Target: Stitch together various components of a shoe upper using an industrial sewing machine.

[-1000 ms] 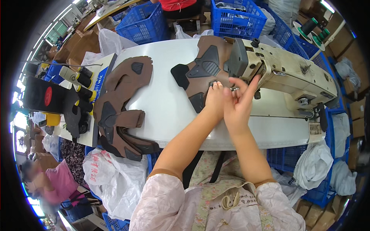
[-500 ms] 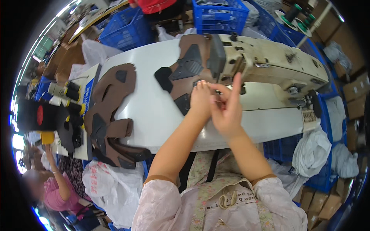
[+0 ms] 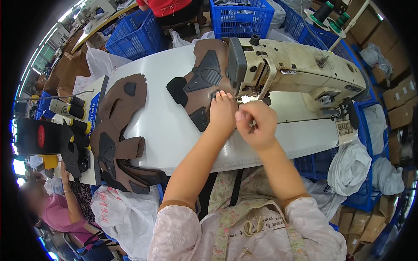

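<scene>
A brown shaped panel [image 3: 216, 56] with dark grey and black patches lies on the white sewing table [image 3: 170, 143], its right edge by the head of a cream sewing machine [image 3: 300, 65]. My left hand [image 3: 224, 112] rests on the panel's lower right part, fingers flat and reaching toward the needle area. Just right of it, my right hand [image 3: 257, 124] is curled closed in front of the machine head. A small glint shows between its thumb and fingers, too small to name. Folded brown pieces [image 3: 117, 100] with similar dark patches lie at the table's left end.
Thread cones [image 3: 76, 108] stand on a side table at left. Blue crates [image 3: 241, 19] sit behind the table, and white bags [image 3: 350, 167] hang at right. Thread spools [image 3: 324, 12] rise at the far right. A person in pink [image 3: 63, 213] works at lower left.
My right hand's raised index finger has curled in, and the hand is now closed. My left hand stays on the panel. The whole view has shifted slightly.
</scene>
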Tool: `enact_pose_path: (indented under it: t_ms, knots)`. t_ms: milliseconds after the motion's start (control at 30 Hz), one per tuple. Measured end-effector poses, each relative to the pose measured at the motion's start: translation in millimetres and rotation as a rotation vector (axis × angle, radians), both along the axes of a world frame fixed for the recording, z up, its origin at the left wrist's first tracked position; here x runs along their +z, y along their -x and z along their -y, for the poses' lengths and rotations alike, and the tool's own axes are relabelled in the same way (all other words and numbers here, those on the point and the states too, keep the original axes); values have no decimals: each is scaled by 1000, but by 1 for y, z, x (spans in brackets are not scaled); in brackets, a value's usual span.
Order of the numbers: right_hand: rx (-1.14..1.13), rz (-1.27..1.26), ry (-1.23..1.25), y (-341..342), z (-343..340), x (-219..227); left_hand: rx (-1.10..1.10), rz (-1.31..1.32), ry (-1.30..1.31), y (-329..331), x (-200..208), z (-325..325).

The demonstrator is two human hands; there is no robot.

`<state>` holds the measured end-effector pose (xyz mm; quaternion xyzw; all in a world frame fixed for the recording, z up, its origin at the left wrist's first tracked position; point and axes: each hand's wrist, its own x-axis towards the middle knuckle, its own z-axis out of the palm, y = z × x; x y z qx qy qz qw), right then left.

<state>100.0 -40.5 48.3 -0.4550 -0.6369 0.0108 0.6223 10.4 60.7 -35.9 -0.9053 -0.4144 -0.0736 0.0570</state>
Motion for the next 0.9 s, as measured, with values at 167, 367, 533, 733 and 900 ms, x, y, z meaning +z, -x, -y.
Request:
enact_pose_path:
  t_ms: [167,367,533,733,900]
  knots:
    - [-63,276,36,-18,22,13,101,19,100,9,18,-2]
    - [319,-65,539,-8,37,-11,184,2,-6,64,12,-24]
    - [531,-911,1060,17,3,-30,198,146,54,85,11,-25]
    - [510,-1613,1003,50,-40,-62,314,551,185,88,12,-15]
    - [492,-1748,947,58,-59,-63,320,760,245,86,14,-12]
